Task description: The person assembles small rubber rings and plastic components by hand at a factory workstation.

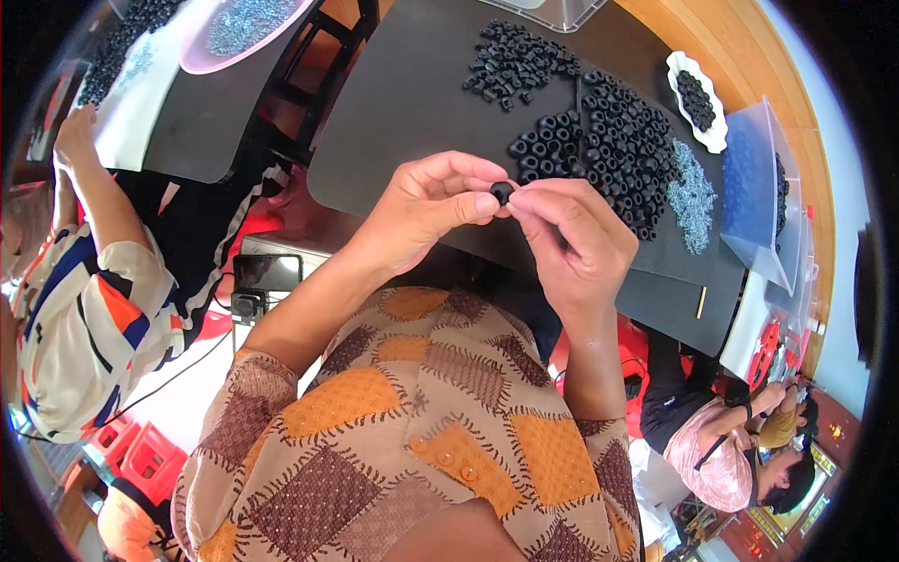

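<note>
Ring (502, 192) pinched between my left hand (426, 211) and right hand (571, 234).
Sorted rings (548, 145) at 12 o'clock; loose pile (627, 140) at 1 o'clock remains.

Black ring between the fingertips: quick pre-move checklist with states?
1. Small black ring pinched by both hands: ok.
2. Left hand thumb and forefinger on it: ok.
3. Right hand fingertips touching it: ok.
4. Ring held above the black mat, apart from the pile of black rings: ok.
5. Anything fitted inside the ring: cannot tell, too small.
6. Heap of small silvery parts on the mat beside the pile: ok.
</note>
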